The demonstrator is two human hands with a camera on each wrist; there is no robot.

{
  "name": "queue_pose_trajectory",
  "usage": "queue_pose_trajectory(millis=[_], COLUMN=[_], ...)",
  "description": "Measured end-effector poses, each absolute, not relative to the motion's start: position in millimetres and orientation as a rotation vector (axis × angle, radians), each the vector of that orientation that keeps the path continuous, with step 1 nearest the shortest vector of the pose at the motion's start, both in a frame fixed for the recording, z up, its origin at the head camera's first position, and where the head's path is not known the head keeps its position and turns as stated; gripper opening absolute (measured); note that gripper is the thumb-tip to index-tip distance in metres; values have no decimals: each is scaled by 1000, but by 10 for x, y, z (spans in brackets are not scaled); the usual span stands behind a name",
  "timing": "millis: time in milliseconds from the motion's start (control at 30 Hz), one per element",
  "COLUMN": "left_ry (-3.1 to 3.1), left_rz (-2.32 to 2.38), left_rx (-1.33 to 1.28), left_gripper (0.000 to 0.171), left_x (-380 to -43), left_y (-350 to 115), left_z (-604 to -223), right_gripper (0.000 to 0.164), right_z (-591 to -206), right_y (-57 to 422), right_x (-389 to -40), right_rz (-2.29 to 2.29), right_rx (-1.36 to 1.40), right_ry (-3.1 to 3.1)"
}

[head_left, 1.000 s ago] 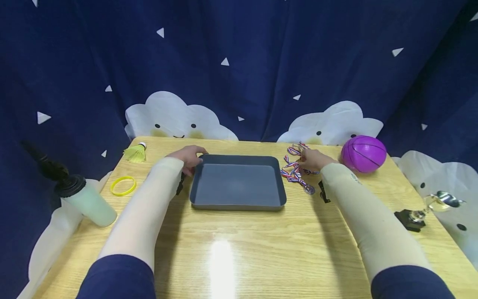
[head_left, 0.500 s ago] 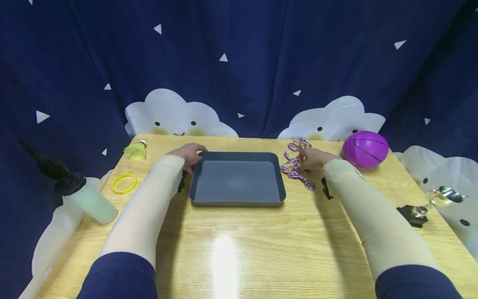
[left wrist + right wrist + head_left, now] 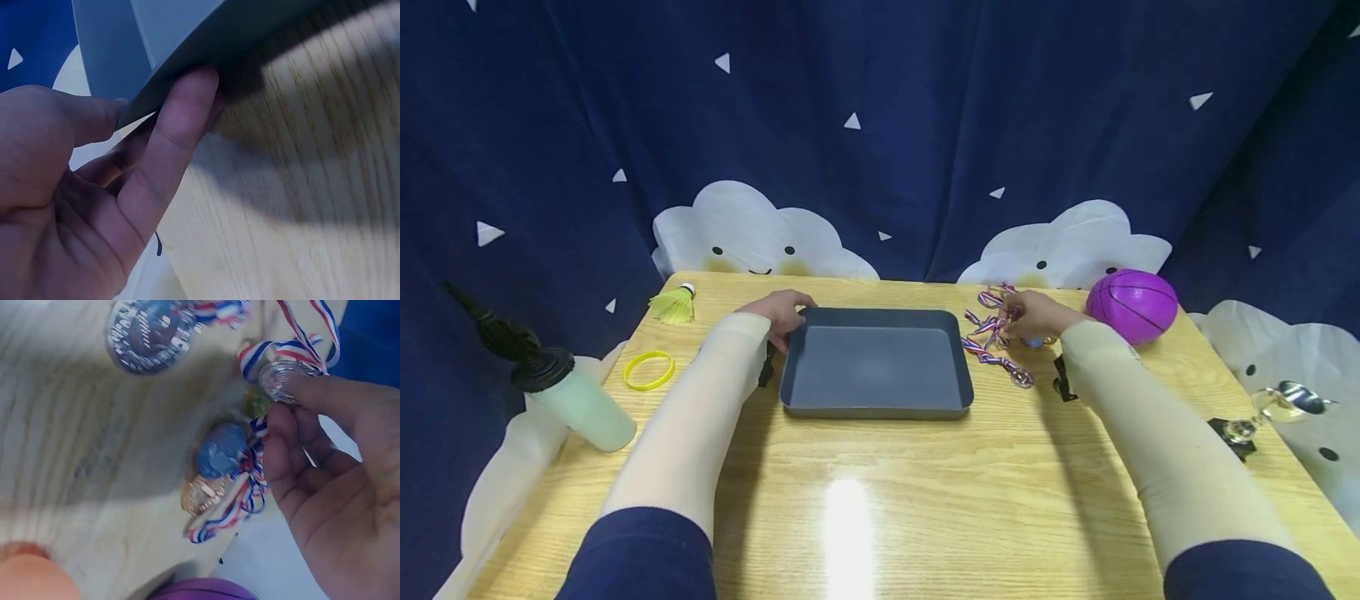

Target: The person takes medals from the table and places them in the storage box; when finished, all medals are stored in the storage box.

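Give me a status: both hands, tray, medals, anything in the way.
Left hand gripping tray near far left corner. Tray empty. Right hand pinching silver-coloured medal. Other medals and ribbons close by, might snag.

4+ medals (image 3: 1022,377) | one each: tray (image 3: 880,367), ball (image 3: 1133,306), trophy (image 3: 1292,403), bottle (image 3: 583,408), shuttlecock (image 3: 673,306), yellow ring (image 3: 647,387)

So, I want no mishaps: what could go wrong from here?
Lifting the round silver medal the right hand pinches may drag other medals, their red, white and blue striped ribbons lying bunched nearby. The purple black-lined ball, near that hand, might roll if nudged. The left hand grips the grey rectangular tray by its edge, so a tug could shift it.
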State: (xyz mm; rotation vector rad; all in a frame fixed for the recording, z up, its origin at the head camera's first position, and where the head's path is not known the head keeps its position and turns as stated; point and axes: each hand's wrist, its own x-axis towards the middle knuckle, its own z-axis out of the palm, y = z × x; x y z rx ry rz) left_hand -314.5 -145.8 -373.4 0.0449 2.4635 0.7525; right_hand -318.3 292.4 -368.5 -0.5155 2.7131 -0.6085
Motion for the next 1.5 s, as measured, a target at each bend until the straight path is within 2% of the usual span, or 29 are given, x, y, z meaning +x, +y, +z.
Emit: queue_pose_trajectory(millis=[133,367,467,567,733,1000,1267,1500], left_ry=[2470,2481,2494,2481,2453,2456,2456,2421], left_rz=[745,735,732,770,822,862,876,947], left_rx=[55,64,73,69,58,48,8,8], left_gripper=[51,51,51,49,49,47,46,47], left_x=[-3146,-3159,-3157,-3147,-3124,-3129,-3153,-3192], left_y=[-1459,-1465,-1464,-1458,-1462,-1403,-1399,-1419], left_z=[-3728,-3760,-3766,-3773,-3793,-3800,-3834,-3863], right_gripper=[9,16,22,21,17,26,19,17], right_z=[-3586,-3407,-3304,-3204,-3051,-2854,-2941,-3157], right_y=[2954,2943,2900,2789,2450,1762,1052,712], right_x=[-3190,-3220,-3224,-3237,-3243,-3070,-2894,-2846], right_rz=[-674,-684,-813,-943,-999,-1004,-950,-831], right_rx=[-509,-538,-485,-449,-535,-754,-915,-919], right_ry=[2746,2833,2813,2827,2870,2748,2406,2205])
